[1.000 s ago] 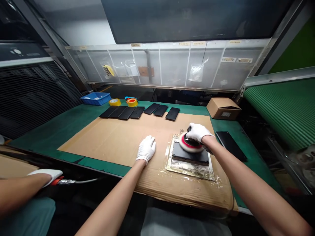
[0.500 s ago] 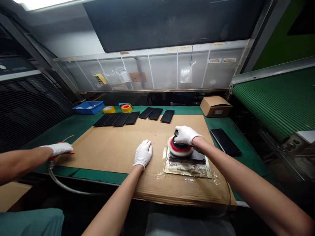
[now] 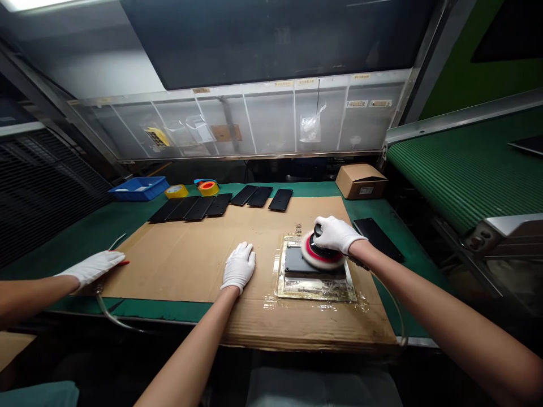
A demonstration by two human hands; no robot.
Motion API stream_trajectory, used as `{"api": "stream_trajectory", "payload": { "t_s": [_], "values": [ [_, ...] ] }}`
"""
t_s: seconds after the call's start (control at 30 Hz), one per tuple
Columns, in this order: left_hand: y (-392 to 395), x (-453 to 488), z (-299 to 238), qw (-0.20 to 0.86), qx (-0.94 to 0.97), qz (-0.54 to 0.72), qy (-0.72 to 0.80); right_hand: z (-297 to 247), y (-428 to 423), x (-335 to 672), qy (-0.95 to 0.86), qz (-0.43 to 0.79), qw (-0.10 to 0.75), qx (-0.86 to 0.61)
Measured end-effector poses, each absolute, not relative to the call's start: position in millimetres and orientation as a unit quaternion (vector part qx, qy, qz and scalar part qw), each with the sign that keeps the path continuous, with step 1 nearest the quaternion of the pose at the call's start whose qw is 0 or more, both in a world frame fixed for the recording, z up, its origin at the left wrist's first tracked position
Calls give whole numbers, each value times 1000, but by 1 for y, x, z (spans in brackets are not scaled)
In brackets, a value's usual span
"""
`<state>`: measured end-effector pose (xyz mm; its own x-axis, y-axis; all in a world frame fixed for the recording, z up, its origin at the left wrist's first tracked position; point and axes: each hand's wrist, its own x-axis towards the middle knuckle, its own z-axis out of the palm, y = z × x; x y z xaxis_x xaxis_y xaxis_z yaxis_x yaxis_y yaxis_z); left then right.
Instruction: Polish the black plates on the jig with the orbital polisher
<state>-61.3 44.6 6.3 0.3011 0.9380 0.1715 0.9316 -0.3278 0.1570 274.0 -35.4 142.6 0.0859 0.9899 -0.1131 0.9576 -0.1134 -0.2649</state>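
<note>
Two long green surfaces fill the lower scene: a ribbed conveyor belt [image 3: 470, 164] on the right and a green desk [image 3: 106, 229] ahead. A wide cardboard sheet [image 3: 182, 265] covers much of the desk, with a cardboard box [image 3: 361, 182], a blue tray [image 3: 138, 189] and two rolls of tape [image 3: 208, 188] beyond it. Seven black panels [image 3: 218, 203] lie in a row along the sheet's far edge, and another black panel [image 3: 377, 239] lies on the desk to its right.

Nearer, a shiny plastic sheet [image 3: 316, 295] lies on the cardboard, and a dark panel [image 3: 314, 263] rests on it. A round polisher [image 3: 321, 252] with a white pad and red ring sits on that panel's far part. The gloved right hand [image 3: 335, 234] is closed over the polisher's top, while the gloved left hand [image 3: 238, 267] lies flat and open on the bare cardboard, holding nothing. A co-worker's gloved hand [image 3: 92, 268] rests at the sheet's left edge.

With no hand on the panel, the polisher's drag could shift it, and a tilted pad could catch its edge or the plastic sheet.
</note>
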Motion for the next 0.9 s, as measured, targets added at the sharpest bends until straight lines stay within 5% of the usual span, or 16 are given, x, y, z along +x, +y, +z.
{"api": "stream_trajectory", "payload": {
  "t_s": [0.9],
  "values": [
    [47, -62, 4, 16, 808, 119, 577, 138, -66, 281, -658, 107, 76, -741]
  ]
}}
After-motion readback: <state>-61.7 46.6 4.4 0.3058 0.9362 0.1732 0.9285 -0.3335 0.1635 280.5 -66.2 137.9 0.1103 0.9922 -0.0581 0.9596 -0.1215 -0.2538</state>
